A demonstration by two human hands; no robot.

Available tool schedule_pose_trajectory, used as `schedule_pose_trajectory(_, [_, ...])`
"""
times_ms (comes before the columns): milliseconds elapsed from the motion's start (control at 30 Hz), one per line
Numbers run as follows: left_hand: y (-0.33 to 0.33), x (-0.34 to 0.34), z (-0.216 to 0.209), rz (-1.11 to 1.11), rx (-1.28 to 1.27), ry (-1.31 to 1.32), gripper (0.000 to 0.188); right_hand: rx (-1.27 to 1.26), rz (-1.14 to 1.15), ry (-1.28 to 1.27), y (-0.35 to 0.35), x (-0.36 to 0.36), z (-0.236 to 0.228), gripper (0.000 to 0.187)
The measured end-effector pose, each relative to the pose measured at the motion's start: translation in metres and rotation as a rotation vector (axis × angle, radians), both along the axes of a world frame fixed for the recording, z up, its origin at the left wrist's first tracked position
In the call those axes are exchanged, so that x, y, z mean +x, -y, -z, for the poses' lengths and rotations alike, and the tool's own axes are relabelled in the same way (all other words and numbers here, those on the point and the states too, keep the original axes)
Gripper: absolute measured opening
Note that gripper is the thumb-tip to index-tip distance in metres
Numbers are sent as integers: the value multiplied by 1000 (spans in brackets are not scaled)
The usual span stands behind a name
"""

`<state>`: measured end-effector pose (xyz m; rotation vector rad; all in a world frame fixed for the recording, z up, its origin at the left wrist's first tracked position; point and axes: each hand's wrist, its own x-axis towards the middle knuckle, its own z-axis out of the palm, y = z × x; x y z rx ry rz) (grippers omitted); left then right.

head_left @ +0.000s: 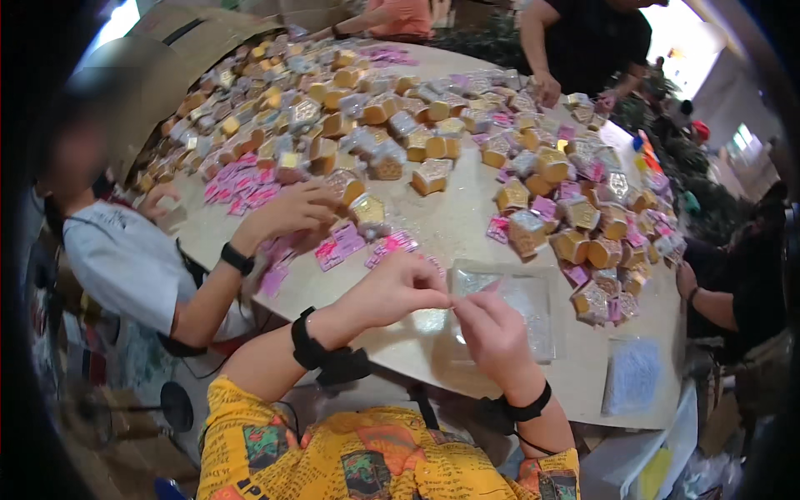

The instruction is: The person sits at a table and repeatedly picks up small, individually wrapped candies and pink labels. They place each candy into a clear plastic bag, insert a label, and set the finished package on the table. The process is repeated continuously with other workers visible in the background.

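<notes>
My left hand [402,290] and my right hand [493,332] meet above the near edge of the table, thumbs and fingertips pinched together. Whatever lies between the fingertips is too small to make out. Beneath my right hand is a shallow clear plastic tray [546,337] holding something transparent. A small pink tip shows just behind the right fingers. Pink printed cards [395,245] lie just beyond my left hand, with another bunch of pink cards [340,245] farther left. Both my wrists wear black bands.
Gold and silver house-shaped pieces [387,158] cover the far table, spilling from a cardboard box [158,75]. Another heap mixed with pink cards [583,221] lies right. A bag of clear bits [632,377] sits near the right edge. A co-worker's hand [304,208] reaches in from the left.
</notes>
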<state>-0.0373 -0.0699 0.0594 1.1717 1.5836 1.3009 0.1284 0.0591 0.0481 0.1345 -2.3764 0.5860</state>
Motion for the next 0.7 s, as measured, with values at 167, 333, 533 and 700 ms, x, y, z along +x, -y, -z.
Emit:
schedule_pose_trajectory(167, [-9, 1, 8, 25, -49, 307, 12, 251, 2, -1, -9, 1, -7, 32])
schedule_pose_trajectory(333, [-13, 0, 13, 59, -54, 147, 11, 318, 34, 31, -11, -3, -1, 28])
schedule_pose_trajectory(533, [-19, -44, -1, -55, 16, -1149, 33, 162, 113, -8, -20, -2, 5, 22])
schedule_pose_trajectory(700, [-13, -104, 32, -127, -98, -1638, 36, 36, 136, -113, -22, 0, 3, 21])
